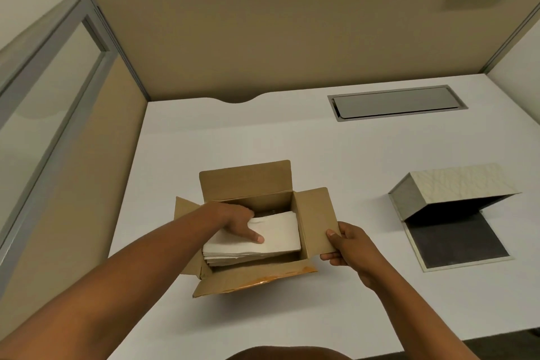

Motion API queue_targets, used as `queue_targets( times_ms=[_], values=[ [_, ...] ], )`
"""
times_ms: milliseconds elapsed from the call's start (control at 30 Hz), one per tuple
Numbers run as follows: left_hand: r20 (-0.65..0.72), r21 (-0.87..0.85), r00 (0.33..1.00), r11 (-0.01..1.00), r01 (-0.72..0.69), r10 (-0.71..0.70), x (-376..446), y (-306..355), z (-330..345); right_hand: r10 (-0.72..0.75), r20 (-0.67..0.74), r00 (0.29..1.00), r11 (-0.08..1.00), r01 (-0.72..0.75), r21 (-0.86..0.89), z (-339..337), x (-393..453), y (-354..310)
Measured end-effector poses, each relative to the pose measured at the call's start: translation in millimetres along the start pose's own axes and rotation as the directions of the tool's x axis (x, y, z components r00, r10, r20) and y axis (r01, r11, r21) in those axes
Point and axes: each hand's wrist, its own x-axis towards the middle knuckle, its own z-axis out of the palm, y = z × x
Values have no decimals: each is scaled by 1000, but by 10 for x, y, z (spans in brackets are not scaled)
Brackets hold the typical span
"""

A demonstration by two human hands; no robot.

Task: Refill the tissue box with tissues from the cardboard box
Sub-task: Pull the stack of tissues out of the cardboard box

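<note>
Tissues [271,235] under left hand [238,222] inside cardboard box [248,181]; tissue box [455,184] right.

The cardboard box [257,225], at the frame's centre, is showing plain brown matt card, with a glossy strip of orange-brown packing tape [263,282] shining along its near flap. The tissues [263,238] inside are looking like soft white paper, faintly creased and matt. The tissue box [450,202], at the right, is showing a pale, finely textured covering outside and a dark matt lining inside. The tabletop [321,143] is appearing smooth, white and matt. The cable hatch [394,102], upper right, is looking like brushed grey metal. The partition [277,38] is showing tan cloth within metal framing.
</note>
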Motion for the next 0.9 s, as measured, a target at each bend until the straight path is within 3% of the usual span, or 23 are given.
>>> queue_targets(
  times_ms=[433,900],
  values=[
    [84,-149,996,989,-11,24,26,-80,71,5,-12,1000,1000,-4,7,-1,-13,-17],
    [-141,-236,973,949,-211,182,-240,-60,193,-37,-70,997,992,28,-121,26,-44,-128]
  ],
)
